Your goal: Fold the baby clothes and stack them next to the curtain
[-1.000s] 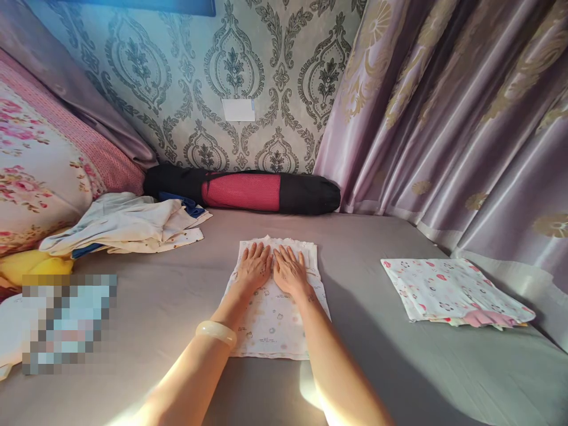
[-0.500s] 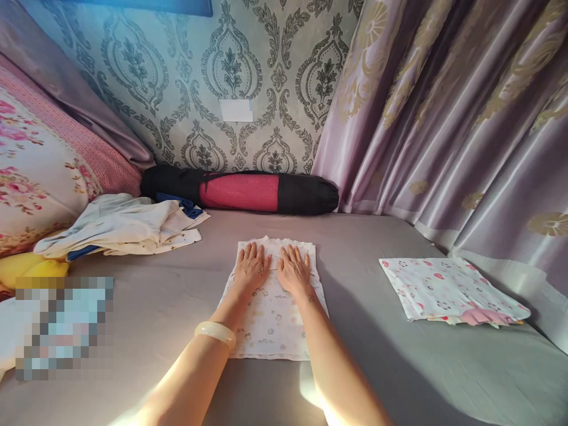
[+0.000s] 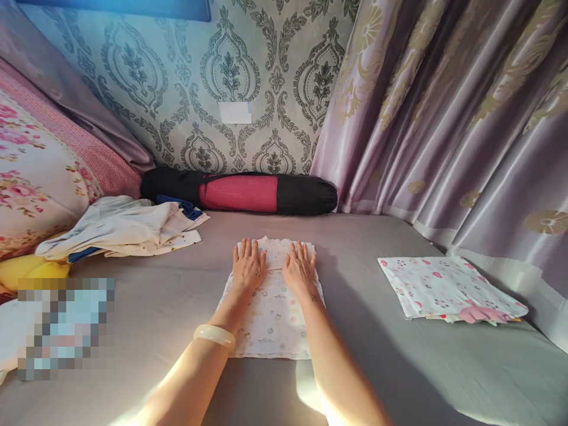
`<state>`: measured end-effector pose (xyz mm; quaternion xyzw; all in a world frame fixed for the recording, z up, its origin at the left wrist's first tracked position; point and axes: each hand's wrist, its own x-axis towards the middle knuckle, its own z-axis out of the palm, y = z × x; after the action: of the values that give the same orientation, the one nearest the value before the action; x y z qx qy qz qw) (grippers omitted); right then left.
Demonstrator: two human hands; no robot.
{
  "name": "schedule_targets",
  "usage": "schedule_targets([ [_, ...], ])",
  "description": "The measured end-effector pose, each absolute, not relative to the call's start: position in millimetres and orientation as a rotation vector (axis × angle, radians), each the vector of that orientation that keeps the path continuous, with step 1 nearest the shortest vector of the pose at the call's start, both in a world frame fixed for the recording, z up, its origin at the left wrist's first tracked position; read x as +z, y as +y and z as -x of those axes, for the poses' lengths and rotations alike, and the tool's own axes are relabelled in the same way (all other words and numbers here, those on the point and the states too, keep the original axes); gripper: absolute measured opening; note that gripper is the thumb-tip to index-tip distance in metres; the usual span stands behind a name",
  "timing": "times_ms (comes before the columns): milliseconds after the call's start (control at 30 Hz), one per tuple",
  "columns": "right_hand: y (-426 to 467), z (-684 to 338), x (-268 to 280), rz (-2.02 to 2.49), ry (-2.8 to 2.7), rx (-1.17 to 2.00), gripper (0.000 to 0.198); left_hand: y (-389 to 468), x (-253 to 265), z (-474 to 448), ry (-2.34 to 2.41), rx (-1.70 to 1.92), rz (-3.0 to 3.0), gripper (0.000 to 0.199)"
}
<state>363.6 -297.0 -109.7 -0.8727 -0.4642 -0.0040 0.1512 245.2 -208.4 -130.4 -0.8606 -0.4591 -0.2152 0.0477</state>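
Observation:
A white garment with small printed figures (image 3: 271, 319) lies flat on the grey bed sheet, its sides folded inward into a long rectangle. My left hand (image 3: 248, 265) rests palm down on its upper left part, fingers stretched toward the far edge. On the upper right part, my right hand (image 3: 300, 267) lies flat in the same way, fingers slightly spread. Bare cloth shows between the two hands. Neither hand grips anything. A pale bangle (image 3: 214, 335) circles my left forearm.
A folded cloth with pink prints (image 3: 448, 288) lies to the right. Crumpled clothes (image 3: 128, 228) are piled at the left, beside a yellow item (image 3: 33, 269) and a flowered cushion (image 3: 39, 171). A black and red roll bag (image 3: 239, 192) lies along the wall; curtains (image 3: 444, 118) hang at right.
My hands have moved apart, the left one toward the garment's left edge and the right one toward its right edge. Both stay flat on the cloth.

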Motion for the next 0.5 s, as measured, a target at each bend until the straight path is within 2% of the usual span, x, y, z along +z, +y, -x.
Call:
schedule_targets([
  [267,-296.1,-367.5,-116.0,2.574,-1.268,0.046,0.058,-205.3,-135.0,-247.3,-1.561,-0.48,2.673,0.065],
  [500,-297.1,-369.4,-111.8,2.581,-1.269,0.118,0.058,-206.3,-133.0,-246.0,-1.555,-0.544,2.665,0.063],
])
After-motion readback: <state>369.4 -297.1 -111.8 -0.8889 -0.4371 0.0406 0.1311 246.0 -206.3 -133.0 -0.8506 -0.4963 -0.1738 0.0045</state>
